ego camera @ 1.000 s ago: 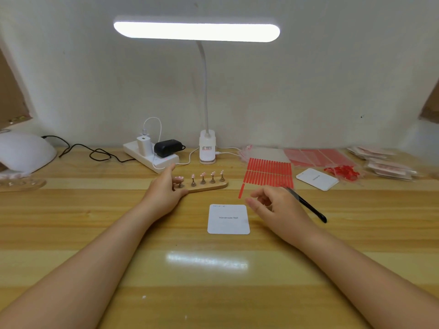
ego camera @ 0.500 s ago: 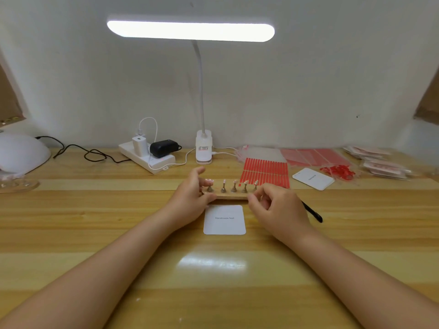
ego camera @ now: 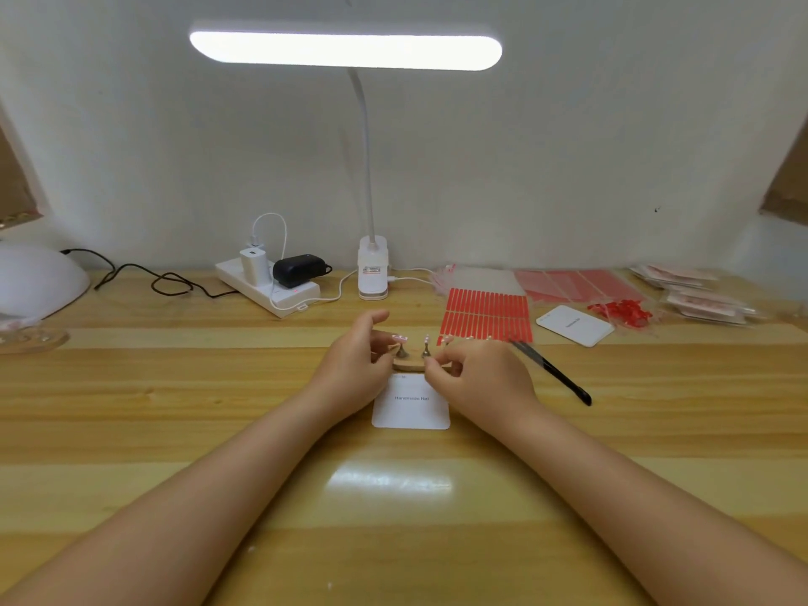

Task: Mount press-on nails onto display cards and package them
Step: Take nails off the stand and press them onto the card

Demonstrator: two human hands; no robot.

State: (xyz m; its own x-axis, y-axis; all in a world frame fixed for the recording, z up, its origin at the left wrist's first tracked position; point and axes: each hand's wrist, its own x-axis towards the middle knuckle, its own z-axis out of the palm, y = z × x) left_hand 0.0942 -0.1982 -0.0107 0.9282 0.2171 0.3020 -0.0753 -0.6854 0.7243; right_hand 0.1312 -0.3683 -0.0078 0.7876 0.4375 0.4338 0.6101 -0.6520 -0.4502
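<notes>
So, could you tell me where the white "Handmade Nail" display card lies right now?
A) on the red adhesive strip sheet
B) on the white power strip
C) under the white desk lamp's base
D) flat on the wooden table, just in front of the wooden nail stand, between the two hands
D: the white "Handmade Nail" display card lies flat on the wooden table, on the near side of the wooden nail stand, between the left hand and right hand.

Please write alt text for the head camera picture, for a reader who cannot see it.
Two bare hands meet over a small wooden nail stand on a wooden table: the left hand at its left end, the right hand holding black tweezers. A white card lies just before the stand. Behind are a lit desk lamp, a power strip and red strips.
</notes>
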